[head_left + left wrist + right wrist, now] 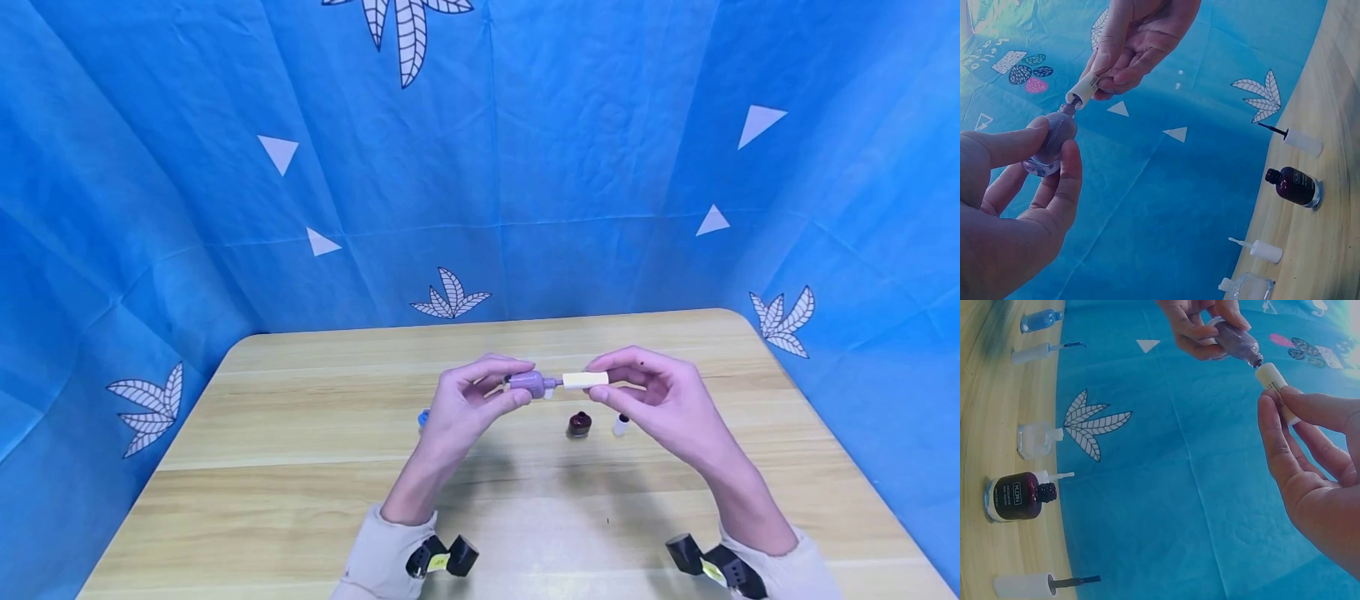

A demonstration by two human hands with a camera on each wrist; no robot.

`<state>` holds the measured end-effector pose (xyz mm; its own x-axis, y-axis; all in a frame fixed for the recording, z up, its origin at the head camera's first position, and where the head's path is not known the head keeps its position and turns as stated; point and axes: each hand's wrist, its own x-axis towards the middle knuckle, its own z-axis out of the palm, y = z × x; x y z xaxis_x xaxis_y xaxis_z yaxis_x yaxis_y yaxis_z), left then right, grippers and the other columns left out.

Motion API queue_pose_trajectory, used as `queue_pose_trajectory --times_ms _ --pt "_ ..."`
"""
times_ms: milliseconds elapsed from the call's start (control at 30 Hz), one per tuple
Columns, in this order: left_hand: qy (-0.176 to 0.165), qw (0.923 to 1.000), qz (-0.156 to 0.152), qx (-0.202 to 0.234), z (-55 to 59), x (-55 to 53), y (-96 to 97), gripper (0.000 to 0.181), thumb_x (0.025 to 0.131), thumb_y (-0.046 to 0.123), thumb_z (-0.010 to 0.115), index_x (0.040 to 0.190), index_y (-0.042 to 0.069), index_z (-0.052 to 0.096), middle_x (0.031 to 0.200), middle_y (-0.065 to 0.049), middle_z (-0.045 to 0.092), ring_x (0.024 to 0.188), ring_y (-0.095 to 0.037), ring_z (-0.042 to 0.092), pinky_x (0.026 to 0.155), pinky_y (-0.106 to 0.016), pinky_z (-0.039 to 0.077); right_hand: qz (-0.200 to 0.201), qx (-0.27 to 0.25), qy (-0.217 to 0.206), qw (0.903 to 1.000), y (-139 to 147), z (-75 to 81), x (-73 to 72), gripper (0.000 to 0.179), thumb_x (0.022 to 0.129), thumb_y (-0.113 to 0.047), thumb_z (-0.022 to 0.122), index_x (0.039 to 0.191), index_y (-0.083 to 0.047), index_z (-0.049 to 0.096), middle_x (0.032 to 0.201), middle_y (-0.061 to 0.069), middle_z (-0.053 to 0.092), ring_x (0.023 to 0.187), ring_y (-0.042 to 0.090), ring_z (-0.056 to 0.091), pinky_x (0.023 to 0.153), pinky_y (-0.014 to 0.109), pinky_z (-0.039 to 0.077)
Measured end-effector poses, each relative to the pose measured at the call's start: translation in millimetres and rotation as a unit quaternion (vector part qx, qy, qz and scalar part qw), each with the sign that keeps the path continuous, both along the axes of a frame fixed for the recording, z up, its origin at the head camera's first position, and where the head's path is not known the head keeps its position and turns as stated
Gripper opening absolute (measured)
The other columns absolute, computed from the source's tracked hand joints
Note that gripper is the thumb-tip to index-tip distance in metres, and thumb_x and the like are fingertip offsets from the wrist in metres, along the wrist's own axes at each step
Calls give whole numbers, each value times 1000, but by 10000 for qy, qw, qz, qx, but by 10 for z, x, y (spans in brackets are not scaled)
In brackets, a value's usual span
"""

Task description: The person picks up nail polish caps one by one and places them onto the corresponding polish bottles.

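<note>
Above the table, my left hand (459, 408) grips a small purple nail polish bottle (528, 383) between thumb and fingers, tipped on its side with the neck toward the right. My right hand (667, 398) pinches a white brush cap (585, 380) with thumb and fingertips. Between cap and bottle neck a short stretch of purplish brush stem shows, so the cap is not seated on the neck. In the right wrist view, the cap (1275, 387) lines up with the bottle (1238, 345). The brush tip is hidden inside the bottle.
On the wooden table (300, 500) stand a dark red polish bottle (1017, 497), a clear one (1036, 440) and a blue one (1040, 321), all uncapped. White brush caps (1030, 352) stand near them, one with a dark brush (1302, 142). A blue curtain (562, 167) hangs behind.
</note>
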<state>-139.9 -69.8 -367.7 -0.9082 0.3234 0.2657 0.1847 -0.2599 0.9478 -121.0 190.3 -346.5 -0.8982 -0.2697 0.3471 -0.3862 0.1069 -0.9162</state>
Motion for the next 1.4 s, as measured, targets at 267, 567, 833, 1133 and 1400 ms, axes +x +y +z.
queue_pose_trajectory --times_ms 267,567,833,1133,1400 --pt "41 9999 18 -101 -2 11 2 33 88 -7 75 121 -7 70 121 -18 68 113 -30 67 100 -42 57 -58 162 -35 9998 -27 -21 7 25 91 5 74 116 0 71 112 12 71 97 21 74 55 31 61" --pt "-41 10000 -38 -57 -4 8 19 33 88 -8 75 121 -7 70 120 -18 68 113 -31 67 100 -43 57 -73 220 51 9997 -52 -31 0 24 91 3 74 115 -1 72 111 16 70 96 22 74 72 28 63" --pt "3 9999 -39 -146 3 13 34 32 89 -6 76 121 -5 71 120 -17 68 113 -31 67 100 -43 57 -117 237 7 9997 -50 -38 6 24 91 3 75 114 -1 72 111 19 70 95 21 74 73 29 64" --pt "12 9997 94 -218 -11 13 33 30 89 -6 76 119 -4 72 121 -17 69 112 -31 67 99 -41 58 -144 300 -36 9994 -54 -53 -4 23 92 0 76 114 -2 72 108 12 71 94 23 74 76 30 64" --pt "98 9996 197 -155 4 24 49 31 88 -8 76 118 -6 71 119 -18 69 110 -29 69 98 -41 58 -141 374 -147 9991 -49 -60 -9 18 94 -6 75 112 -6 72 104 12 71 92 28 75 69 28 63"
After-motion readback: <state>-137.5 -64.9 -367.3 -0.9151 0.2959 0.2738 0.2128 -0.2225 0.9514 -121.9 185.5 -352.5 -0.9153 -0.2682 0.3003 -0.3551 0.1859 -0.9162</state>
